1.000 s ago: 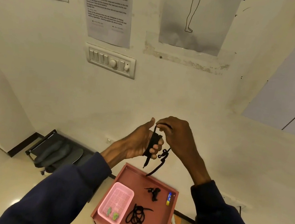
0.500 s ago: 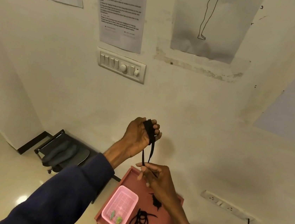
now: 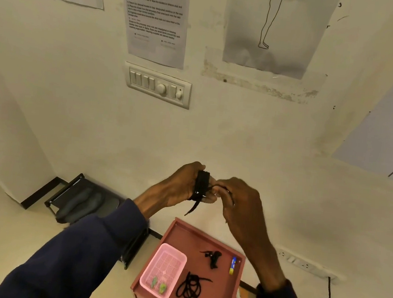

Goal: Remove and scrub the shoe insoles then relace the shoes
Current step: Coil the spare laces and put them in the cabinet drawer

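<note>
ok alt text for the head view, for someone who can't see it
A black lace is wrapped round fingers of the left hand; the right hand pinches one strand. Below, a red tray holds a pink basket and a coiled lace.

**Tray crowded, far strip bare**

On the red tray (image 3: 180, 235), the pink basket (image 3: 171, 246) fills 8 o'clock, a coiled lace (image 3: 190, 288) sits at 6, a black bundle (image 3: 213, 257) at 1 and a tube (image 3: 233, 265) at 3. Bare tray floor runs along 11 to 12.
</note>
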Motion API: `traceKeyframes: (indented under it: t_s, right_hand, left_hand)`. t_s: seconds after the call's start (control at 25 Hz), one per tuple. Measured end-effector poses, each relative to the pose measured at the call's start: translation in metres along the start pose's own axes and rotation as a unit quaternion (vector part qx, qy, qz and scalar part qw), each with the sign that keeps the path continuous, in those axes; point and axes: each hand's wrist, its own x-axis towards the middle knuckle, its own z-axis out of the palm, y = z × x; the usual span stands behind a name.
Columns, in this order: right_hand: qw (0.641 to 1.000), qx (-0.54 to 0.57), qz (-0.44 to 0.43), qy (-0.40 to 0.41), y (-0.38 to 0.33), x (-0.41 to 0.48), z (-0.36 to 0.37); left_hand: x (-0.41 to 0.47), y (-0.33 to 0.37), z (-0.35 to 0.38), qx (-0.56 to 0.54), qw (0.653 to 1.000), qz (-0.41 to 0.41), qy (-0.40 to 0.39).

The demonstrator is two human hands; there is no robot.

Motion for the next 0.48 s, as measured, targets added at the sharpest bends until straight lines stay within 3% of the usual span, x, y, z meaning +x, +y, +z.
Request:
traceKeyframes:
  t_s: [0.08, 0.2, 0.32, 0.48]
  right_hand:
    - [1.0, -0.012, -0.029, -0.001, 0.006, 0.02, -0.002]
    - [0.99, 0.12, 0.054, -0.039, 0.011, 0.036, 0.006]
    - [0.942, 0.259, 0.194, -0.085, 0.015, 0.018, 0.025]
    - [0.906, 0.321, 0.242, -0.132, -0.007, -0.033, 0.046]
  left_hand:
    - [-0.008, -0.005, 0.003, 0.062, 0.996, -0.035, -0.059]
    - [-0.016, -0.008, 0.005, 0.071, 0.986, -0.083, -0.124]
    - [-0.02, -0.008, 0.004, -0.069, 0.985, -0.064, -0.146]
    - [-0.019, -0.002, 0.001, -0.238, 0.967, 0.013, -0.089]
